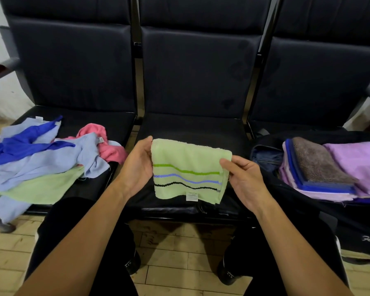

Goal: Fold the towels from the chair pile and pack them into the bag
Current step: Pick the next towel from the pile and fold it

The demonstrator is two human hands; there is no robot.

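Over the middle seat (192,129) of a black three-seat bench, a folded green towel (188,169) hangs between both hands, its green, blue and black stripes and a white label facing the camera. Left hand (137,167), at 9 o'clock of the towel, pinches the upper left edge, thumb in front and fingers behind. Right hand (244,178), at 3 o'clock, pinches the right edge with thumb and curled fingers. On the left seat, at 9 o'clock of the view, lies the loose pile (41,159) of light blue, dark blue, pink and green towels. At 3 o'clock, on the right seat, an open black bag (308,210) holds a folded stack (329,169) of purple, blue and brown towels.
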